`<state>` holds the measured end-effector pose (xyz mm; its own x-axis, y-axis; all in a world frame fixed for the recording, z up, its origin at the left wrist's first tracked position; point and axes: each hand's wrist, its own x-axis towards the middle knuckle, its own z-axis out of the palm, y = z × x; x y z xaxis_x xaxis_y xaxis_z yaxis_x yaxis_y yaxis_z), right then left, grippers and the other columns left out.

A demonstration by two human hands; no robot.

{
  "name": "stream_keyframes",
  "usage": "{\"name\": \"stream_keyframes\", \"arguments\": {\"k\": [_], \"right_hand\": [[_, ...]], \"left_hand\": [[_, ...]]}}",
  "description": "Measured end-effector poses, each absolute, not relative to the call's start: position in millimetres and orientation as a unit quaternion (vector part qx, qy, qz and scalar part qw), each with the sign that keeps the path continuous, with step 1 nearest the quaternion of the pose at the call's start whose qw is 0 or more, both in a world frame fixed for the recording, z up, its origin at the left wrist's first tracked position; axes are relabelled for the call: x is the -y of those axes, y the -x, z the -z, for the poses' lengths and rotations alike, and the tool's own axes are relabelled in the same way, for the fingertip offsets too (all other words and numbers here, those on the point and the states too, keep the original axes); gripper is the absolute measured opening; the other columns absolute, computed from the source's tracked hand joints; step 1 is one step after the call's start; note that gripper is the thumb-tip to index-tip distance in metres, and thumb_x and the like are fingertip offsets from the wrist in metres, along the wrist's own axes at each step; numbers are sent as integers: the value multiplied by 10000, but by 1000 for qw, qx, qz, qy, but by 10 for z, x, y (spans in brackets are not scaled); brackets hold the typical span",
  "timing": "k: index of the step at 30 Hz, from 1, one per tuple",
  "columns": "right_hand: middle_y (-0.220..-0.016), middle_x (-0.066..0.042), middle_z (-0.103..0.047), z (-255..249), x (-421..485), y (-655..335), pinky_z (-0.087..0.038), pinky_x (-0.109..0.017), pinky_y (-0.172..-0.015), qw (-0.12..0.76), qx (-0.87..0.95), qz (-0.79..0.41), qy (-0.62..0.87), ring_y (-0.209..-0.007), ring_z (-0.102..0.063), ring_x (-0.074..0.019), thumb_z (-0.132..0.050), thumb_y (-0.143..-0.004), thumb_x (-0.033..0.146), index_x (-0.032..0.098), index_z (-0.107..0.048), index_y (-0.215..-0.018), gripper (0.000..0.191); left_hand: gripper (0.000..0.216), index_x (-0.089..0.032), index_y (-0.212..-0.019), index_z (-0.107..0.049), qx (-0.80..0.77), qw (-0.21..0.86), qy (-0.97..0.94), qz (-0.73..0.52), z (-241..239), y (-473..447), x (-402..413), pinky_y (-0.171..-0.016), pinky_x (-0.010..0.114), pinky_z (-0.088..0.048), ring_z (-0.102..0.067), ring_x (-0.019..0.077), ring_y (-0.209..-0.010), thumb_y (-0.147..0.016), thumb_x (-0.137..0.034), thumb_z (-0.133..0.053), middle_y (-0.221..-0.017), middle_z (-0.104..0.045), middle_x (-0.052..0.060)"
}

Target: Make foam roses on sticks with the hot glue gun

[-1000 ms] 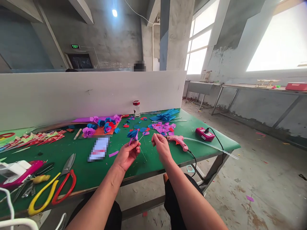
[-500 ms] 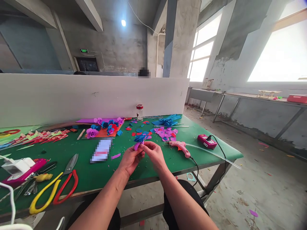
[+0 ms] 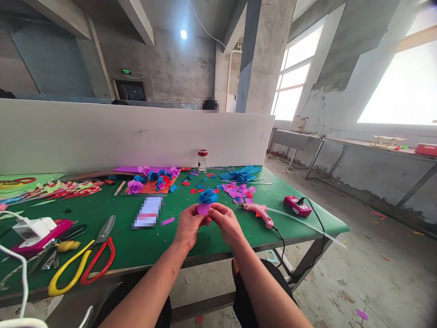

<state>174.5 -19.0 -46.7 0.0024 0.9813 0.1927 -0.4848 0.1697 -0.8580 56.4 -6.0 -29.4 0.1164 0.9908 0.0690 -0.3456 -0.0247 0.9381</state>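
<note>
My left hand [image 3: 190, 224] and my right hand [image 3: 226, 223] meet over the near part of the table, their fingers closed. Between the fingertips is a purple petal [image 3: 204, 209], with a blue paper flower [image 3: 208, 196] standing just above and behind it. Both hands appear to pinch this flower and petal together; the flower's base is hidden. A pile of loose purple petals [image 3: 238, 190] lies beyond my right hand. To its right rests a pink hot glue gun [image 3: 258, 211] with a clear glue stick in its back.
Scissors [image 3: 105, 232] with red and yellow handles lie at left, near a phone [image 3: 148, 212]. Finished purple and blue flowers [image 3: 135, 187] sit farther back. A lidded jar [image 3: 202, 160] stands by the white board [image 3: 136, 136]. A pink power socket [image 3: 297, 206] is at right.
The flower has turned more upright in my fingers, showing its blue top and the purple petal below. Both hands stay closed on it. The whole view has shifted slightly.
</note>
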Motion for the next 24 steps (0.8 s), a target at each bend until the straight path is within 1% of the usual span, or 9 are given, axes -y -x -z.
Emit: {"name": "stream_keyframes", "arguments": {"k": [2,5,8,10,12,14,16,19,24], "right_hand": [[-668,3,-665,479,181,-1777,-433,-279,-649,652,408,-569,291,-589,-515,-113,-856,-632,398,177,-764,-769,277],[-670,6,-669,491,149,-1840,-445,-288,-685,691,381,-537,298,-622,-530,-124,-875,-603,404,190,-758,-710,267],[-681,5,-679,495,125,-1894,-453,-297,-731,716,371,-496,322,-655,-547,-132,-889,-578,418,199,-764,-704,282],[-685,-6,-687,495,127,-1903,-461,-309,-746,708,381,-496,329,-662,-561,-142,-882,-580,448,197,-767,-705,302],[-710,-20,-704,497,140,-1891,-470,-319,-775,693,395,-506,327,-688,-585,-153,-871,-595,463,196,-773,-714,309],[-743,-30,-721,500,155,-1872,-473,-323,-804,679,410,-515,325,-722,-609,-162,-861,-617,462,197,-782,-733,299],[-753,-32,-730,500,168,-1860,-469,-319,-803,669,421,-515,331,-734,-619,-166,-861,-625,451,200,-788,-740,286],[-722,-25,-726,480,187,-1870,-453,-303,-759,663,437,-498,350,-709,-605,-160,-869,-618,435,203,-786,-712,264],[-710,-28,-725,429,212,-1933,-436,-295,-713,654,466,-469,367,-685,-589,-161,-856,-619,451,199,-783,-695,273]], "left_hand": [[323,-147,-707,-741,-357,566,-497,-552,299,-577,78,-544,239,-472,-570,116,-520,-536,-371,-899,-578,-652,6],[248,-180,-764,-726,-353,486,-586,-544,294,-551,95,-599,245,-481,-590,133,-589,-642,-355,-853,-675,-682,18],[189,-233,-850,-688,-370,301,-645,-597,256,-475,107,-681,256,-486,-589,142,-660,-718,-285,-813,-765,-662,6],[213,-255,-923,-663,-346,182,-673,-628,223,-422,106,-773,289,-492,-606,171,-783,-750,-237,-785,-883,-651,25],[209,-257,-955,-643,-306,99,-708,-629,203,-383,96,-876,338,-484,-607,213,-949,-782,-201,-746,-1019,-634,57],[178,-255,-969,-636,-285,37,-742,-605,206,-358,78,-935,374,-469,-588,237,-1050,-820,-174,-692,-1073,-617,71],[177,-258,-991,-639,-281,-6,-765,-579,225,-340,58,-938,381,-469,-580,235,-1058,-849,-151,-645,-1079,-612,71],[184,-259,-1004,-662,-277,-49,-779,-560,240,-307,29,-887,360,-480,-572,224,-1000,-870,-138,-625,-1050,-623,69],[136,-273,-962,-727,-267,-70,-794,-541,183,-236,-11,-873,370,-470,-563,229,-949,-892,-198,-638,-971,-661,66]]}}
